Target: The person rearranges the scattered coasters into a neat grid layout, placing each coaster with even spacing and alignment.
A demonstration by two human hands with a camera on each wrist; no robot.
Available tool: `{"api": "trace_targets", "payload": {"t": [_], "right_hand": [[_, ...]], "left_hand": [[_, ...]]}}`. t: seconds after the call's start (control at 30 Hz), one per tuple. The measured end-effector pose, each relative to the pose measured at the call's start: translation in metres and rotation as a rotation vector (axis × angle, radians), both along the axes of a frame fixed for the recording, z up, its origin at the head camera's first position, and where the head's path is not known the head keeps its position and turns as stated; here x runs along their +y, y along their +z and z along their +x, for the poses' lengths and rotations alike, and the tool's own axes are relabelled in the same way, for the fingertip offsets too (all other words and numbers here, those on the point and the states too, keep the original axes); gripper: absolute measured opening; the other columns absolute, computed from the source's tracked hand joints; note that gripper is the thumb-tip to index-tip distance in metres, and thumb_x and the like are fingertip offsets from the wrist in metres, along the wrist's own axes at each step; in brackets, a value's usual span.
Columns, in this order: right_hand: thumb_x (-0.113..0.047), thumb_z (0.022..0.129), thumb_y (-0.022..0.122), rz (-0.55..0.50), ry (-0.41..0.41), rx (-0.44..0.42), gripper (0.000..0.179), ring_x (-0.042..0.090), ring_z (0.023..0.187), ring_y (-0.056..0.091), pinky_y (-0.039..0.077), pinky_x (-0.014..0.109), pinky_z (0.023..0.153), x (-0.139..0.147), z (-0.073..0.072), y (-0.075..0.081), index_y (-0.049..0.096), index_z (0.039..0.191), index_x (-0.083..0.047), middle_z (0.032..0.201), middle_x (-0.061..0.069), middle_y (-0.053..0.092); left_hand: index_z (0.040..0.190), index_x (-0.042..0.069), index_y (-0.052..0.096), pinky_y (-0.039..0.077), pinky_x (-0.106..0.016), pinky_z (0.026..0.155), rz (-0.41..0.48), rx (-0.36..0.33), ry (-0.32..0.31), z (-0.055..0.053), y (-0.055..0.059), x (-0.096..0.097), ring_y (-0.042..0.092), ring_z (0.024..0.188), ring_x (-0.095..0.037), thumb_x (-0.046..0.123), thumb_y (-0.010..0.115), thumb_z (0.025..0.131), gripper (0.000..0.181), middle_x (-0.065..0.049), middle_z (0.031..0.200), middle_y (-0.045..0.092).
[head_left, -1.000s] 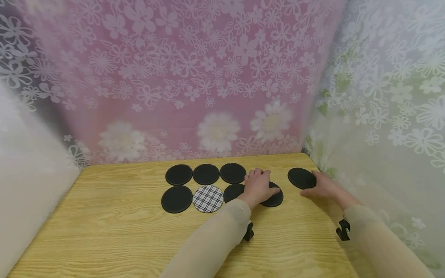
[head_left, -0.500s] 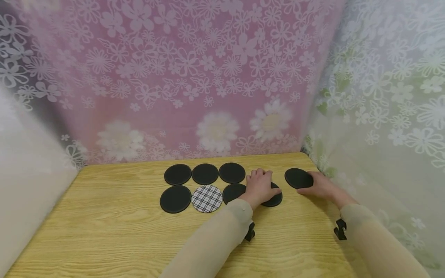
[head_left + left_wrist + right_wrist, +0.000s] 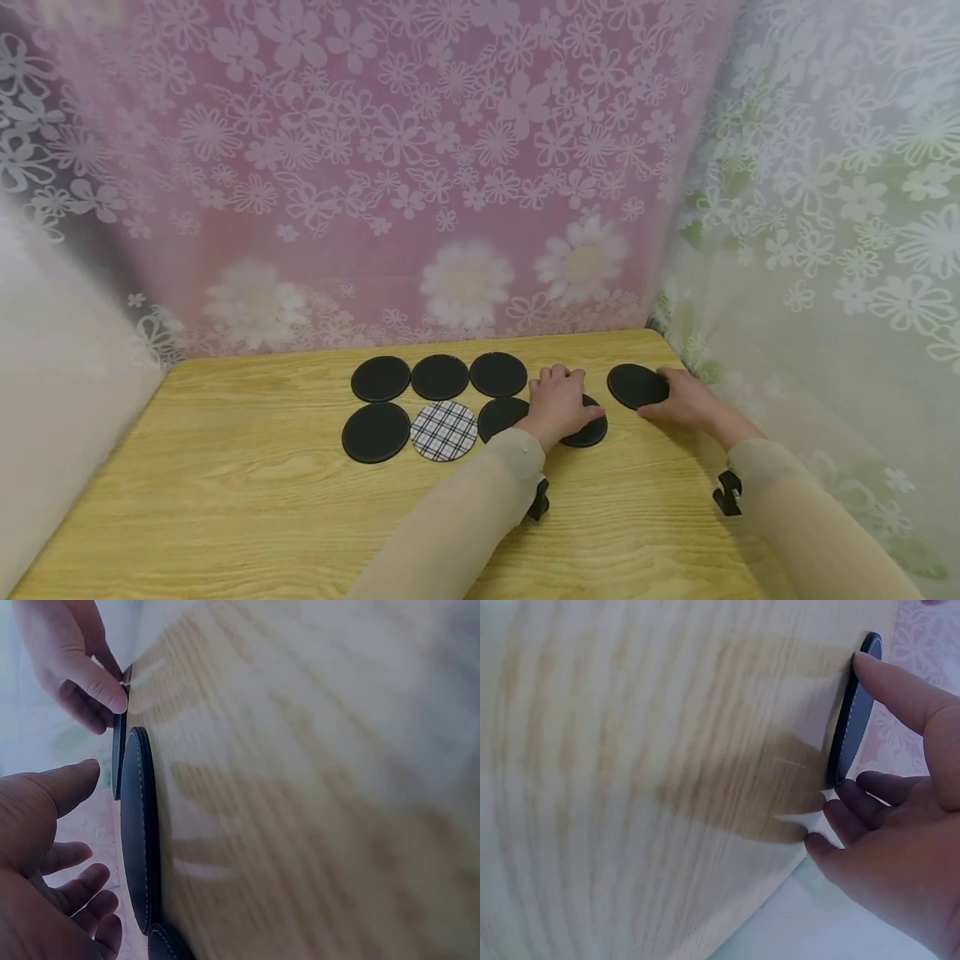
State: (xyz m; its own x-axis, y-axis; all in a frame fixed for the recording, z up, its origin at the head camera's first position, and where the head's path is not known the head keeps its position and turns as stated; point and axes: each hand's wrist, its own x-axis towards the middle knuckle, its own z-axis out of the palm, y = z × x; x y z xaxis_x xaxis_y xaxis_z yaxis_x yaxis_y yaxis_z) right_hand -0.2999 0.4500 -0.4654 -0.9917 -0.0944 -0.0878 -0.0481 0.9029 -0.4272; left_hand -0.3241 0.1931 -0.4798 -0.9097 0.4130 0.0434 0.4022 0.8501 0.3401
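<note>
Near the table's right side, my right hand (image 3: 686, 398) holds a round black coaster (image 3: 637, 386) by its edge, thumb at the near side and fingers at the far side. The right wrist view shows that coaster (image 3: 855, 712) lying nearly flat by the tabletop between thumb and fingertips. My left hand (image 3: 558, 402) hovers with loosely bent fingers over another black coaster (image 3: 588, 429), partly covering it. In the left wrist view a gap separates the left fingers from this stitched-edge coaster (image 3: 137, 832). Left of it lies a black coaster (image 3: 501, 417), partly hidden by the left hand.
Two rows of coasters lie side by side on the wooden table (image 3: 262, 517). The front row includes a plaid white-and-black coaster (image 3: 444, 431) beside a black one (image 3: 377, 432). Three black coasters, one at the middle (image 3: 439, 377), form the back row. Flowered curtains (image 3: 465, 167) enclose the table.
My right hand has slid the black coaster a little to the left, towards the rows. The left hand has stayed over its coaster.
</note>
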Motion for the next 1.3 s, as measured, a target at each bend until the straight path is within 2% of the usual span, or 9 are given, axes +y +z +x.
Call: {"api": "trace_targets", "payload": {"t": [0.17, 0.27, 0.43, 0.53, 0.77, 1.0, 1.17, 1.3], "right_hand": [[-0.033, 0.091, 0.092, -0.003, 0.009, -0.057, 0.106, 0.066, 0.136, 0.047, 0.046, 0.071, 0.108, -0.001, 0.000, 0.006, 0.033, 0.155, 0.027, 0.150, 0.052, 0.042], [-0.034, 0.090, 0.093, 0.022, 0.014, -0.089, 0.106, 0.064, 0.135, 0.046, 0.045, 0.070, 0.110, -0.001, -0.003, 0.010, 0.035, 0.155, 0.026, 0.148, 0.049, 0.045], [-0.031, 0.089, 0.093, 0.035, 0.040, -0.150, 0.100, 0.063, 0.136, 0.047, 0.044, 0.068, 0.111, 0.002, -0.010, 0.014, 0.040, 0.153, 0.025, 0.146, 0.046, 0.051], [-0.027, 0.088, 0.093, 0.014, 0.040, -0.169, 0.097, 0.062, 0.136, 0.050, 0.044, 0.068, 0.112, 0.003, -0.012, 0.015, 0.042, 0.152, 0.025, 0.145, 0.046, 0.053], [-0.021, 0.087, 0.093, -0.038, 0.014, -0.181, 0.092, 0.061, 0.136, 0.050, 0.046, 0.066, 0.111, 0.007, -0.007, 0.018, 0.043, 0.151, 0.023, 0.146, 0.046, 0.051], [-0.019, 0.089, 0.092, -0.087, -0.033, -0.183, 0.087, 0.059, 0.136, 0.047, 0.043, 0.066, 0.113, 0.012, -0.004, 0.017, 0.045, 0.149, 0.023, 0.147, 0.045, 0.048], [-0.015, 0.087, 0.092, -0.105, -0.053, -0.165, 0.086, 0.057, 0.131, 0.051, 0.045, 0.066, 0.111, 0.010, -0.001, 0.015, 0.045, 0.146, 0.025, 0.142, 0.045, 0.049], [-0.008, 0.085, 0.092, -0.175, -0.063, -0.129, 0.083, 0.049, 0.119, 0.056, 0.049, 0.060, 0.104, 0.009, 0.002, 0.014, 0.043, 0.144, 0.026, 0.134, 0.041, 0.053]], "left_hand": [[0.153, 0.028, 0.064, 0.040, -0.044, 0.106, -0.018, -0.020, -0.001, -0.007, -0.001, 0.007, 0.048, 0.136, -0.025, 0.063, 0.075, 0.101, 0.064, -0.001, 0.149, 0.057], [0.147, 0.028, 0.068, 0.039, -0.043, 0.104, -0.030, -0.033, 0.002, -0.011, -0.002, 0.013, 0.048, 0.130, -0.024, 0.064, 0.076, 0.100, 0.060, 0.000, 0.144, 0.058], [0.125, 0.027, 0.075, 0.036, -0.042, 0.096, -0.054, -0.026, 0.027, -0.012, -0.002, 0.024, 0.046, 0.112, -0.023, 0.064, 0.079, 0.097, 0.046, -0.001, 0.123, 0.059], [0.115, 0.027, 0.076, 0.036, -0.042, 0.093, -0.062, -0.005, 0.045, -0.009, -0.002, 0.031, 0.046, 0.108, -0.023, 0.064, 0.081, 0.096, 0.042, -0.001, 0.115, 0.057], [0.120, 0.026, 0.077, 0.038, -0.043, 0.094, -0.096, 0.012, 0.065, -0.012, -0.011, 0.048, 0.049, 0.113, -0.025, 0.068, 0.080, 0.094, 0.049, -0.003, 0.120, 0.058], [0.113, 0.024, 0.077, 0.039, -0.044, 0.096, -0.073, 0.012, 0.060, -0.018, -0.017, 0.063, 0.049, 0.110, -0.025, 0.065, 0.084, 0.093, 0.046, -0.003, 0.117, 0.059], [0.114, 0.023, 0.078, 0.041, -0.043, 0.097, -0.048, 0.011, 0.061, -0.013, -0.012, 0.061, 0.053, 0.110, -0.025, 0.063, 0.085, 0.092, 0.045, -0.003, 0.115, 0.062], [0.124, 0.022, 0.076, 0.043, -0.042, 0.101, -0.044, 0.011, 0.067, -0.011, -0.008, 0.060, 0.058, 0.116, -0.026, 0.062, 0.084, 0.094, 0.051, -0.003, 0.119, 0.066]]}}
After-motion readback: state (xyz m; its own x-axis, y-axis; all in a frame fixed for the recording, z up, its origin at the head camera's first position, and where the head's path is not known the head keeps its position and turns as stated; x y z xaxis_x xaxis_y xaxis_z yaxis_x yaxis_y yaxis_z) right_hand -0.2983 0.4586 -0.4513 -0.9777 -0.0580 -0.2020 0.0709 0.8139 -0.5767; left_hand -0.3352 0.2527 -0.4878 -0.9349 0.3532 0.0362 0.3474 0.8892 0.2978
